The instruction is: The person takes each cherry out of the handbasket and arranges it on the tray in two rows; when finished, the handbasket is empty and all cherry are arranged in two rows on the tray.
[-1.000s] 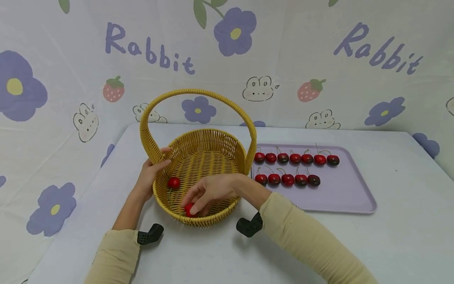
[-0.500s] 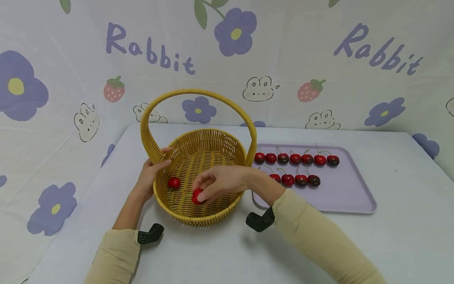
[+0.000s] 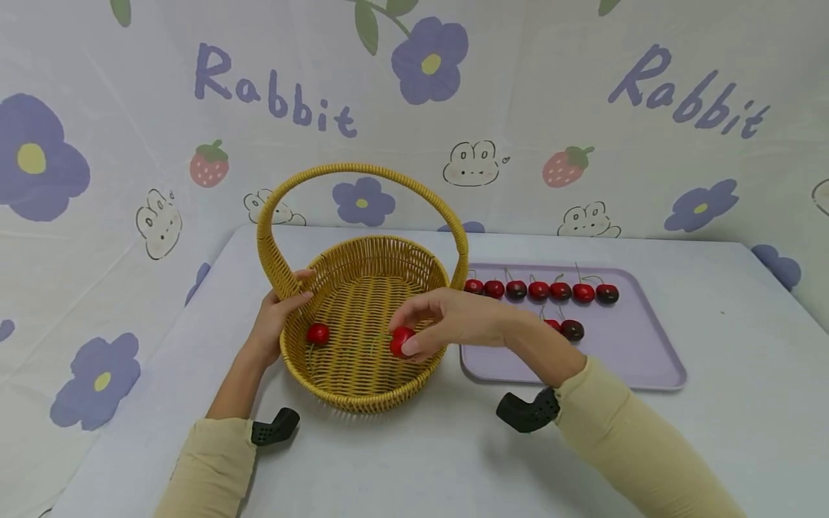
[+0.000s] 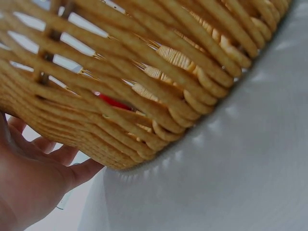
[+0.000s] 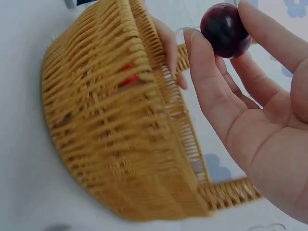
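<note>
A yellow wicker basket [image 3: 363,399] with a tall arched handle stands on the table. On its left side my left hand [image 3: 272,316] grips the rim near the handle's base; the left wrist view shows the fingers against the woven wall [image 4: 110,96]. One red cherry [image 3: 318,334] lies inside at the left. Over the basket's right part, my right hand [image 3: 460,320] pinches another cherry [image 3: 401,342] between thumb and fingertips, its stem pointing left. From the right wrist view this cherry [image 5: 225,30] looks dark red and is held above the rim.
Right of the basket lies a lilac tray [image 3: 635,352] with a back row of cherries [image 3: 538,291] and a shorter front row, partly hidden by my right hand and wrist. A printed cloth [image 3: 401,108] hangs behind the table.
My right hand has lifted the cherry from the basket's front floor and moved right and away from me. My left hand and the other cherry in the basket have stayed put.
</note>
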`<act>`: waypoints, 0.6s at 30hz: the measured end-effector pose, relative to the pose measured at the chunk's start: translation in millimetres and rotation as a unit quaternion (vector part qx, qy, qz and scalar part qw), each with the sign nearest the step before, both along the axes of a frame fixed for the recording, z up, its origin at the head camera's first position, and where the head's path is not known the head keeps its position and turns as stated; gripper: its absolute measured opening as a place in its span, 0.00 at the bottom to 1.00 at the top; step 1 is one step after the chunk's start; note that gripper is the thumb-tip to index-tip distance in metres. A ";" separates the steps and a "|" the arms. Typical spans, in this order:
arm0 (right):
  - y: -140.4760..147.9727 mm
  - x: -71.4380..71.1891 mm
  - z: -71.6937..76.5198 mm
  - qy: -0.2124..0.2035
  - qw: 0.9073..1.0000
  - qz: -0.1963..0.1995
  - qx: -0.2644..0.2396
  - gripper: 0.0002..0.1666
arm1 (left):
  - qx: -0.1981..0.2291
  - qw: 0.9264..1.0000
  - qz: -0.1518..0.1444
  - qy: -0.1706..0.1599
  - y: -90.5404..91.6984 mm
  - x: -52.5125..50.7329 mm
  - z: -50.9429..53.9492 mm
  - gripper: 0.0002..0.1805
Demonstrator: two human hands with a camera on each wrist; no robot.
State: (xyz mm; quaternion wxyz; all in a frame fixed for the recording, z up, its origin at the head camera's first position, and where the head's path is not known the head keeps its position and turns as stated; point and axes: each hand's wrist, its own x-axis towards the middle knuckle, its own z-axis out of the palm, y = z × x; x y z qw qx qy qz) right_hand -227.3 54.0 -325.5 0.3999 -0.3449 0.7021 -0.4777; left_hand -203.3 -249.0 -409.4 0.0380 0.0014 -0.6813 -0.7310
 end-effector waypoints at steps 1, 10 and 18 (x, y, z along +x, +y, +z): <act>5.3 0.7 1.1 0.009 1.000 -0.007 0.001 0.18 | 0.000 1.000 0.000 -0.001 -0.1 -0.3 -0.4 0.25; 47.6 4.5 2.1 0.041 0.996 -0.073 0.012 0.21 | -0.007 1.000 0.000 -0.002 -1.6 -1.5 -3.1 0.24; 87.3 3.6 -11.2 0.001 0.991 -0.137 0.000 0.22 | -0.003 1.000 -0.004 -0.003 -0.5 -2.3 -3.0 0.24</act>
